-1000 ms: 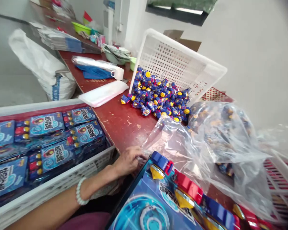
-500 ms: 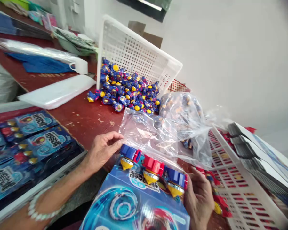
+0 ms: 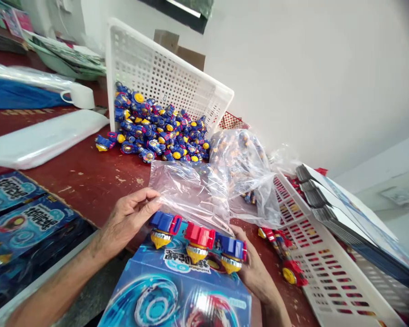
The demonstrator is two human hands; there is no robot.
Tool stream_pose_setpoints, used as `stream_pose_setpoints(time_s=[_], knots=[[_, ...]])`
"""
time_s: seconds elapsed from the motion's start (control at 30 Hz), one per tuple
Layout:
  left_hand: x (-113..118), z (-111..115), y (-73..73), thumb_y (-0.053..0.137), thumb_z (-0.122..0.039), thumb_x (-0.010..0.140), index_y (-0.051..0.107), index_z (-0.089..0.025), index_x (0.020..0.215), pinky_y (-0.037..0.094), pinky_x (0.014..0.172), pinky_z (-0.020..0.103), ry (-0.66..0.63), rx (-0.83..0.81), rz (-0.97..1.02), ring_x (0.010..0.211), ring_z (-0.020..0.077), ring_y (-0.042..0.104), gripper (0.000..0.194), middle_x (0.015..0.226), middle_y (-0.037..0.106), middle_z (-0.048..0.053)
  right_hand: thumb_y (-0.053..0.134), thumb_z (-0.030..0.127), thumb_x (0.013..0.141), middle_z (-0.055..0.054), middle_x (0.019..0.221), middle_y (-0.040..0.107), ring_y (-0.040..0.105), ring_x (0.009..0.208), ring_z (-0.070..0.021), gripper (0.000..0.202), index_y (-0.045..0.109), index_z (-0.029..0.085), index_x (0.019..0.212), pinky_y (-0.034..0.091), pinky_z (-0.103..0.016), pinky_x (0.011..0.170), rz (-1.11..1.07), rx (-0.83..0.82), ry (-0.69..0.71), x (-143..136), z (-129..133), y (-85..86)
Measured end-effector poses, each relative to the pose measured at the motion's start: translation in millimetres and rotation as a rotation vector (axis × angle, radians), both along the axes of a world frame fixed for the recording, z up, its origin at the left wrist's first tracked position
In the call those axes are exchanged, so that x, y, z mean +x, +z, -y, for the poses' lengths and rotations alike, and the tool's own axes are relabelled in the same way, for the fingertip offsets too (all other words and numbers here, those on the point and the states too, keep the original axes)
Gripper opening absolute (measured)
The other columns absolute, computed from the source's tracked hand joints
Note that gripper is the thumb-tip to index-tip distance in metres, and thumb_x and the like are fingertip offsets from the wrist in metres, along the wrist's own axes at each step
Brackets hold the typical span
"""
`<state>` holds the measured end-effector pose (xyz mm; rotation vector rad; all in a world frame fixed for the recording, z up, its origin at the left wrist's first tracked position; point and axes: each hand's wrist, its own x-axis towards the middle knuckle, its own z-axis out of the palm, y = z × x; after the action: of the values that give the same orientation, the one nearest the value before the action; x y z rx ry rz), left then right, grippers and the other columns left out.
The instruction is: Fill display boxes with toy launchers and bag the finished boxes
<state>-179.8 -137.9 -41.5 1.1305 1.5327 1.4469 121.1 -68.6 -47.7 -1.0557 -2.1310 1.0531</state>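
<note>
The left hand [image 3: 131, 218] pinches the edge of a clear plastic bag [image 3: 191, 188]. The right hand [image 3: 250, 261] grasps the other side, by the blue box [image 3: 177, 290] with three toy tops [image 3: 199, 240] along its upper end.

And the view swings right! The blue box [image 3: 177, 297], at 5 o'clock a second ago, has come round to 6. In comes the right hand [image 3: 255, 270] at 5 o'clock, while the left hand [image 3: 129, 220], pinching the clear bag [image 3: 187, 184], has shifted outward to 8. The white mug [image 3: 82, 96] slides towards 10; stacked cards [image 3: 344, 215] appear between 3 and 4.
</note>
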Motion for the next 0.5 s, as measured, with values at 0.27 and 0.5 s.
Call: stream_pose_setpoints(time_s=[0.27, 0.5], knots=[[8.2, 14.5, -1.8, 0.057, -0.039, 0.086, 0.066, -0.025, 0.087, 0.046, 0.080, 0.022, 0.112, 0.201, -0.296, 0.088, 0.0157, 0.056, 0.016, 0.091, 0.062, -0.004, 0.057, 0.028, 0.088, -0.005, 0.091, 0.067, 0.063, 0.082, -0.0185, 0.019, 0.067, 0.018, 0.101, 0.050, -0.029, 0.075, -0.157, 0.315, -0.449, 3.1, 7.2, -17.9], [12.1, 31.3, -6.0, 0.060, -0.030, 0.085, 0.067, -0.043, 0.094, 0.047, 0.083, 0.030, 0.180, 0.320, -0.465, 0.091, 0.0149, 0.057, 0.017, 0.103, 0.058, -0.013, 0.062, 0.035, 0.088, 0.000, 0.076, 0.062, 0.056, 0.068, -0.0137, 0.017, 0.064, 0.019, 0.086, 0.048, -0.023, 0.064, -0.440, 0.091, -0.522, -6.6, 25.2, -3.0]])
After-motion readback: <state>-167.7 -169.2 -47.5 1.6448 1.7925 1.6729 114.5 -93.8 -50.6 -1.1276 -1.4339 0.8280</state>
